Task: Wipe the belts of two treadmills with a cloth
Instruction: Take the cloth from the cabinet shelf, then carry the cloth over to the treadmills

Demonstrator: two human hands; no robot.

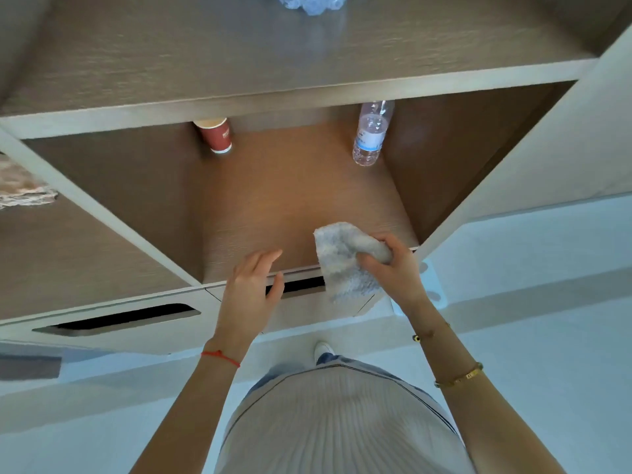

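Note:
A crumpled grey-white cloth (342, 258) hangs over the front edge of a wooden shelf compartment (280, 206). My right hand (393, 268) grips the cloth by its upper right part. My left hand (251, 285) hovers just left of it with relaxed, slightly spread fingers and holds nothing. No treadmill or belt is in view.
At the back of the compartment stand a red paper cup (216, 134) and a clear water bottle (371, 133). A shelf board (239, 63) lies above with crumpled plastic (313, 2) on it. Another cloth (20, 184) lies in the left compartment. Drawer slots (119, 318) run below. Pale floor lies underfoot.

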